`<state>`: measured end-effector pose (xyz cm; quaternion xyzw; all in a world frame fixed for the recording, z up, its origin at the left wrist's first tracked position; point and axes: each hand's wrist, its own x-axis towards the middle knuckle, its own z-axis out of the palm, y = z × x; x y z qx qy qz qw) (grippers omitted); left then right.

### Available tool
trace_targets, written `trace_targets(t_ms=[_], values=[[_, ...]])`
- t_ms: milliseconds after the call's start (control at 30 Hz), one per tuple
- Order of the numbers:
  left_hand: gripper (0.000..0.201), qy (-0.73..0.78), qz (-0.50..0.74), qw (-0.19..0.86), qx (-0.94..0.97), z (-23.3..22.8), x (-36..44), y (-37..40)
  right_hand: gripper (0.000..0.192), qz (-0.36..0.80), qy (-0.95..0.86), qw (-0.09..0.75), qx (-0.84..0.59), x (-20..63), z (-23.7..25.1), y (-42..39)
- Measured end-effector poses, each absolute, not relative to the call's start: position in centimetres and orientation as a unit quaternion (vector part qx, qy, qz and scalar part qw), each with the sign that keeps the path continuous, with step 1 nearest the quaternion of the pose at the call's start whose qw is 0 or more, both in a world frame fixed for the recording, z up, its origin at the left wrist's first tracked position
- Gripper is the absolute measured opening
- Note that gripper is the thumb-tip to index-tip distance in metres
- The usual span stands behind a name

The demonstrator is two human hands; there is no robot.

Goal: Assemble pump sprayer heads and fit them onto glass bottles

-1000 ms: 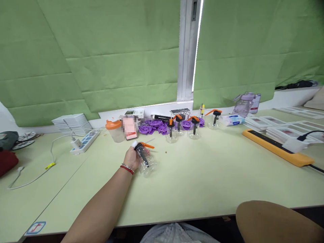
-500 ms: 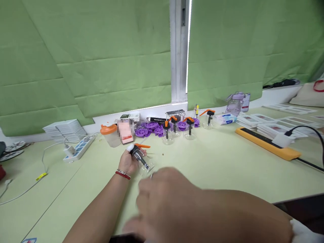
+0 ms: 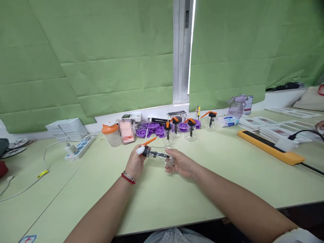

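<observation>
My left hand (image 3: 134,162) gripping the black-capped end of a clear pump bottle (image 3: 159,156), my right hand (image 3: 180,162) cupped around its base, bottle lying sideways just above the surface (image 3: 227,182), orange nozzle (image 3: 149,141) pointing away, similar bottles (image 3: 182,130) standing well beyond.

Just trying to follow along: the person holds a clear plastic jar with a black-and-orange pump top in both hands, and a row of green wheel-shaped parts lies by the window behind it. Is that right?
Not quite. The wheel-shaped parts by the window are purple, not green; the head view shows it. The rest holds: the left hand grips the pump end of the clear plastic jar and the right hand holds its base.
</observation>
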<state>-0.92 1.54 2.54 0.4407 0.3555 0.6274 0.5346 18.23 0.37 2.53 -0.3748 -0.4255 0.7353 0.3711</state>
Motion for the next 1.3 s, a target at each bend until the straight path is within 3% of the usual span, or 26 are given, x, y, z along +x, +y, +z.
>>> trace_targets(t_ms=[200,400,467,567,667,733,800,933,1000,1133,1200,1300], values=[[0.038,0.518,0.532,0.395,0.54,2.6,-0.6,1.0,0.051,0.641,-0.528,0.361,-0.424,19.1,2.8,0.8],[0.042,0.552,0.491,0.5,0.452,2.8,-0.4,1.3,0.069,0.291,-0.81,0.403,-0.311,20.4,3.3,0.4],[0.042,0.55,0.491,0.513,0.44,2.7,-0.5,1.5,0.071,0.222,-0.845,0.407,-0.266,20.8,3.4,0.6],[0.04,0.549,0.514,0.476,0.456,2.7,-0.6,1.6,0.085,0.309,-0.799,0.423,-0.295,20.9,3.0,1.1],[0.039,0.548,0.53,0.413,0.499,2.6,-0.6,1.5,0.073,0.512,-0.669,0.383,-0.379,20.7,2.1,1.7],[0.038,0.545,0.53,0.388,0.522,2.4,-0.6,1.5,0.067,0.579,-0.63,0.33,-0.398,20.7,1.7,1.9],[0.037,0.547,0.526,0.389,0.523,2.2,-0.7,1.6,0.065,0.541,-0.674,0.335,-0.376,20.9,1.6,1.9],[0.037,0.56,0.527,0.414,0.487,2.0,-0.9,1.9,0.081,0.42,-0.742,0.414,-0.319,21.2,2.0,1.8],[0.037,0.556,0.536,0.403,0.491,1.9,-1.0,1.9,0.075,0.484,-0.685,0.419,-0.348,21.0,1.9,1.9],[0.037,0.539,0.537,0.379,0.526,1.9,-0.9,1.7,0.064,0.659,-0.55,0.335,-0.388,20.6,1.6,2.1],[0.038,0.542,0.532,0.384,0.526,2.3,-0.7,1.4,0.059,0.659,-0.566,0.333,-0.366,20.7,1.9,1.8],[0.039,0.56,0.519,0.412,0.498,3.1,-0.4,0.7,0.063,0.539,-0.668,0.386,-0.338,21.4,2.8,0.6]])
